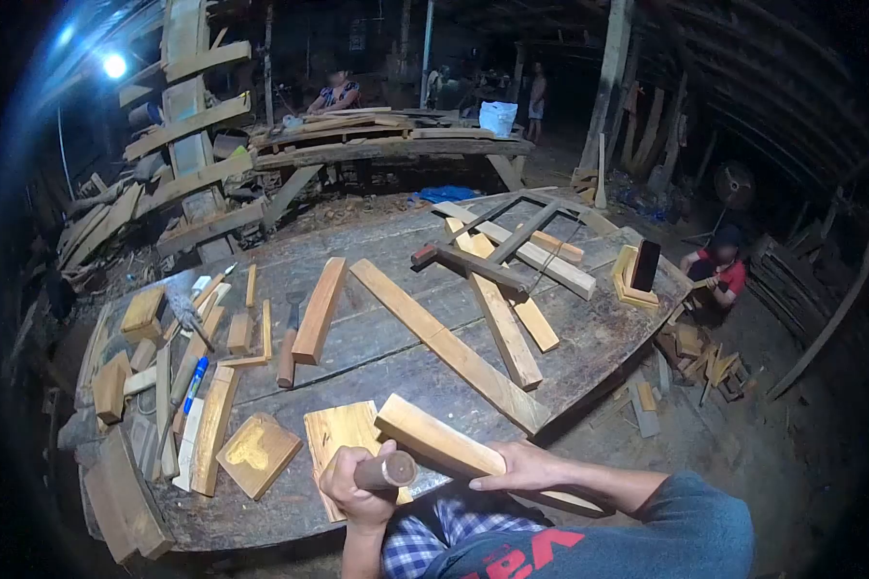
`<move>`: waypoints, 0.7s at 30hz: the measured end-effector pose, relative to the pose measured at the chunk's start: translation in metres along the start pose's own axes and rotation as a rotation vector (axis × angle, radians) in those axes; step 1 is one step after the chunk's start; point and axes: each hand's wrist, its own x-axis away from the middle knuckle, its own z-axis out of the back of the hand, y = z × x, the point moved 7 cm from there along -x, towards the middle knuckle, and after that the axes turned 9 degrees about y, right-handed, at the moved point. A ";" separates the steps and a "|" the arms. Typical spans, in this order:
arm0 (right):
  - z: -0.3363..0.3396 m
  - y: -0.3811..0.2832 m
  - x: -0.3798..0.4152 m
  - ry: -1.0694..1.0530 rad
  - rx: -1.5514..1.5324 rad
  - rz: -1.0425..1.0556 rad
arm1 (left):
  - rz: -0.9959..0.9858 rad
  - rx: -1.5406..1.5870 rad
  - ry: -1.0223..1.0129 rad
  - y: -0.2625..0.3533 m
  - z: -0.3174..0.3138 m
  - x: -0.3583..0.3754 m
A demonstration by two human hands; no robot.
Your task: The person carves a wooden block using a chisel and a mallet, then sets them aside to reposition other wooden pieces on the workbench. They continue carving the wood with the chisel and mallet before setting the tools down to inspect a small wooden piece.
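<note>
My left hand (355,485) is closed around a thick, round wooden handle (386,471). The handle's flat end faces up and right, and its other end is hidden. My right hand (519,467) grips a long squared wooden bar (439,439), thumb on top, near the table's front edge. Under and behind my left hand lies a flat pale board (343,429). A square wood block (259,454) with a yellowish patch sits left of it. Farther back, a chisel (288,347) with a wooden handle rests beside a thick wood piece (321,311).
A frame saw (473,265) lies across several wood strips on the worktable (377,347). A phone (645,266) stands on small blocks at right. A blue marker (195,384) lies among offcuts at left. A person in red (729,275) crouches beyond the right edge; others are behind.
</note>
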 end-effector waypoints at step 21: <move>-0.030 -0.031 -0.067 0.455 0.638 0.373 | 0.457 0.184 0.180 -0.060 0.041 0.021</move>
